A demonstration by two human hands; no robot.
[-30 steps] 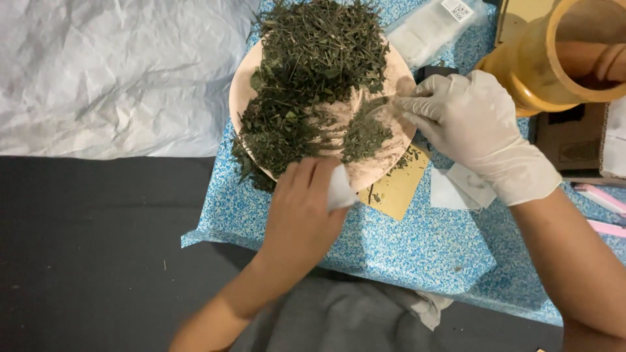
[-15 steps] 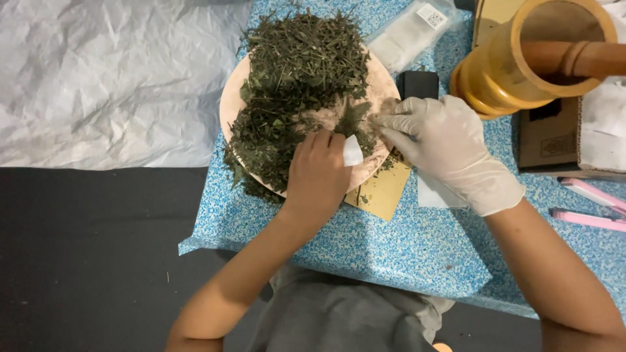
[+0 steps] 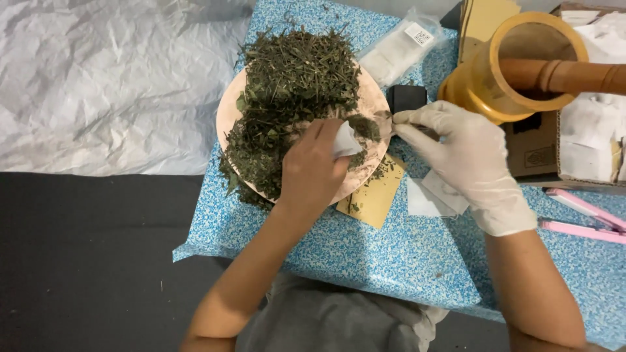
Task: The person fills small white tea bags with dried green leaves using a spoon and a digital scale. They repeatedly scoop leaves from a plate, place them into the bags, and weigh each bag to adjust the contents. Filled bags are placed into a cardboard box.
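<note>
Item, toward the blue speckled board's point(image 3: 365, 254) left edge: pink plate point(image 3: 229, 112) heaped with dried green herbs point(image 3: 293, 85). Our bare left hand point(image 3: 313, 171) lies over the plate's near rim, fingers pinching a small white sachet point(image 3: 345, 140). Our gloved right hand point(image 3: 464, 156) meets it at the plate's right rim, fingertips pressed together on herbs. Far right corner: wooden mortar point(image 3: 515, 65) with pestle point(image 3: 564, 75).

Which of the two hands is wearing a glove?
The right hand, by the wooden mortar, wears a white glove. The left hand is bare and holds a small white bag over the plate.
</note>
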